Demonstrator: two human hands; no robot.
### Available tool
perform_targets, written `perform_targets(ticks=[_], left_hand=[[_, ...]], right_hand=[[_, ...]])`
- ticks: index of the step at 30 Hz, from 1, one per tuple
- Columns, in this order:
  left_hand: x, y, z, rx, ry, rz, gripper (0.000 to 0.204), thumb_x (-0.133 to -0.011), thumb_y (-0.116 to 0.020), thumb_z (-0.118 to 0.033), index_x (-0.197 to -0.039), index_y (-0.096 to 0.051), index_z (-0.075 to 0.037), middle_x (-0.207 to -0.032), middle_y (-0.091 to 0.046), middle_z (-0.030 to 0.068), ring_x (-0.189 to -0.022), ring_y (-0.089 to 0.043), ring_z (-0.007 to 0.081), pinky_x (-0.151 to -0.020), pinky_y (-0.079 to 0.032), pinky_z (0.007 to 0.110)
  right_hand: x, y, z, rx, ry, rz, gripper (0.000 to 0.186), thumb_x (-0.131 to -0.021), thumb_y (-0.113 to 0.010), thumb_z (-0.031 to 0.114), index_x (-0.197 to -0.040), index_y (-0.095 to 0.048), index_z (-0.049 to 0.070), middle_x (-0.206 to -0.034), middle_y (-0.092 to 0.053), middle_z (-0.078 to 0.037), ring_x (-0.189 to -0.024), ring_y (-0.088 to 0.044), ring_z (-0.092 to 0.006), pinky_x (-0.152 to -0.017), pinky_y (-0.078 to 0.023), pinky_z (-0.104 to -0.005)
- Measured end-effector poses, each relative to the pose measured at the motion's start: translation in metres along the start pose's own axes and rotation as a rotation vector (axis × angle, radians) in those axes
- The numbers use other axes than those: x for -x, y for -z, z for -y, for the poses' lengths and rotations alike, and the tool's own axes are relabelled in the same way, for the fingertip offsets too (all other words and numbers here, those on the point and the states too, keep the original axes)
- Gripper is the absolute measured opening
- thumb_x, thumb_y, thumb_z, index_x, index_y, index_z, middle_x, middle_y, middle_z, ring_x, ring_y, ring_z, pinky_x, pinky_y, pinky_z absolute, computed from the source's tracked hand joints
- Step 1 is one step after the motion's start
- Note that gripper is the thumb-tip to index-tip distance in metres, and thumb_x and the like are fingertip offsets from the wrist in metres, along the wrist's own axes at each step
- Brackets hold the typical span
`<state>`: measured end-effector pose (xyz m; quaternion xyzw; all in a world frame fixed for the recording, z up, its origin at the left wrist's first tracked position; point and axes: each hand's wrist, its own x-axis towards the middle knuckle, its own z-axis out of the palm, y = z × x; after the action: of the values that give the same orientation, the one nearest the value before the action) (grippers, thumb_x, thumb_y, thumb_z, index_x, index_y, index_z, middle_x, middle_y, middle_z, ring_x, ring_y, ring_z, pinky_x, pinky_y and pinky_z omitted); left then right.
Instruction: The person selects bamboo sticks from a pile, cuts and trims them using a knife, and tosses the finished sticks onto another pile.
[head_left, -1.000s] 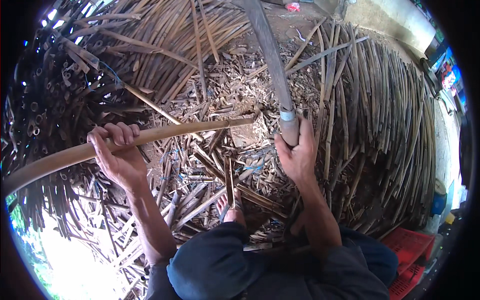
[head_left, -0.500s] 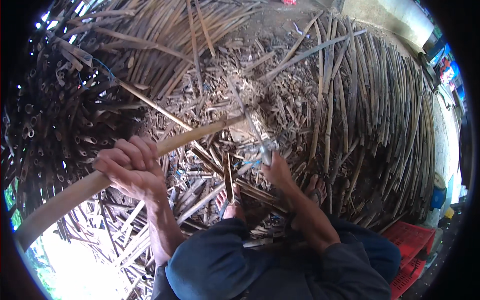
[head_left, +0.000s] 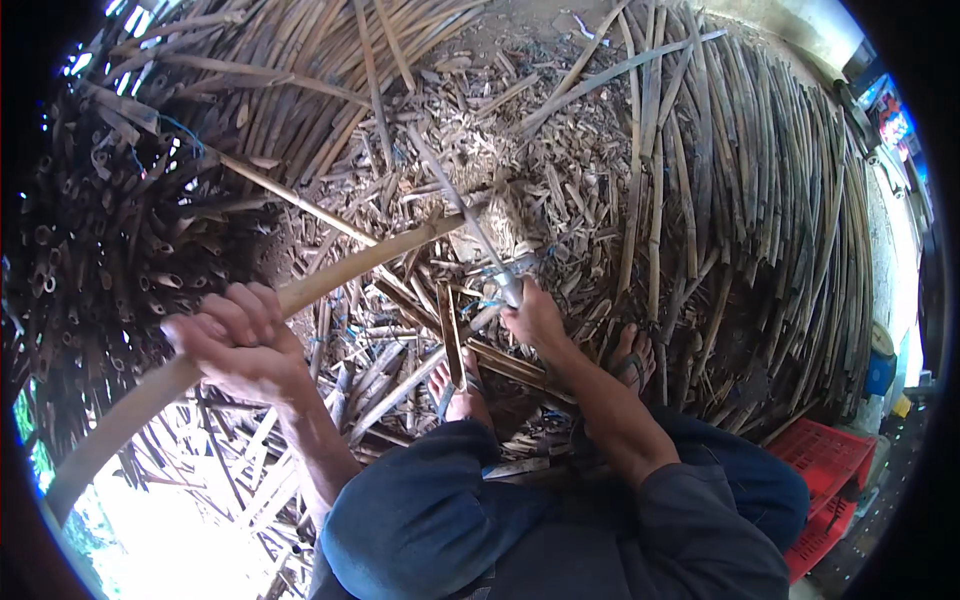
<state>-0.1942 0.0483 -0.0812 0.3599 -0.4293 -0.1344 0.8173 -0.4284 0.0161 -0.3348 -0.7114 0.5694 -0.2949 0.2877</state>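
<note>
My left hand (head_left: 245, 340) is closed around a long, pale bamboo pole (head_left: 350, 262). The pole slants from the lower left up to the chip-covered ground in the middle. In my right hand (head_left: 537, 318) is the grey handle of a machete (head_left: 440, 175), its long narrow blade pointing away and to the left. The blade crosses the pole close to its far end; whether they touch I cannot tell. A short split bamboo piece (head_left: 451, 335) stands out near my left foot (head_left: 463, 395).
Bamboo chips (head_left: 560, 200) litter the ground ahead. Long split strips (head_left: 770, 190) lie piled at the right, others (head_left: 320, 45) at the far left. Stacked bamboo with hollow ends (head_left: 90, 240) rises at the left. A red plastic crate (head_left: 815, 465) stands at the lower right.
The machete's blade has tilted further left, now crossing the pole near its far end. My left hand, still gripping the pole, has shifted slightly left. The whole view has moved a little.
</note>
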Motion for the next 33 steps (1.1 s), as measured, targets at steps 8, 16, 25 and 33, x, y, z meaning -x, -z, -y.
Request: perform_targets(ticks=[8,16,25,33], left_hand=[[0.021,0.000,-0.001,0.021,-0.030,0.048,0.046,-0.107,-0.038,-0.036,-0.066,-0.028,-0.019,-0.052,-0.026,-0.0053,-0.042,-0.023,0.0052,-0.042,-0.028,0.023],[0.020,0.000,0.001,0.043,-0.056,0.107,0.039,-0.105,-0.038,-0.025,-0.068,-0.030,-0.017,-0.052,-0.026,-0.0040,-0.042,-0.026,0.0055,-0.041,-0.030,0.023],[0.026,0.001,0.001,0.099,-0.047,0.151,0.033,-0.103,-0.040,-0.022,-0.072,-0.032,-0.017,-0.053,-0.029,-0.0037,-0.042,-0.027,0.0064,-0.040,-0.030,0.024],[0.023,0.010,0.003,0.106,-0.058,0.168,0.034,-0.102,-0.039,-0.021,-0.070,-0.031,-0.017,-0.054,-0.029,-0.0038,-0.042,-0.026,0.0065,-0.041,-0.030,0.024]], right_hand=[[-0.038,0.055,0.064,-0.146,0.231,-0.155,0.040,-0.080,-0.072,0.016,-0.107,-0.048,0.000,-0.076,-0.065,-0.015,-0.055,-0.064,-0.0251,-0.046,-0.054,-0.0363],[-0.014,0.008,0.014,-0.023,-0.140,0.134,0.051,-0.080,-0.071,0.015,-0.118,-0.048,-0.009,-0.080,-0.067,-0.027,-0.068,-0.070,-0.0366,-0.056,-0.058,-0.0451],[-0.052,0.064,0.064,-0.213,0.308,-0.248,0.040,-0.076,-0.068,0.001,-0.110,-0.047,-0.003,-0.065,-0.060,-0.005,-0.055,-0.061,-0.0189,-0.044,-0.046,-0.0310],[-0.010,0.004,0.005,0.054,-0.185,0.117,0.047,-0.077,-0.077,0.020,-0.102,-0.049,-0.007,-0.079,-0.067,-0.026,-0.069,-0.070,-0.0370,-0.058,-0.057,-0.0455]])
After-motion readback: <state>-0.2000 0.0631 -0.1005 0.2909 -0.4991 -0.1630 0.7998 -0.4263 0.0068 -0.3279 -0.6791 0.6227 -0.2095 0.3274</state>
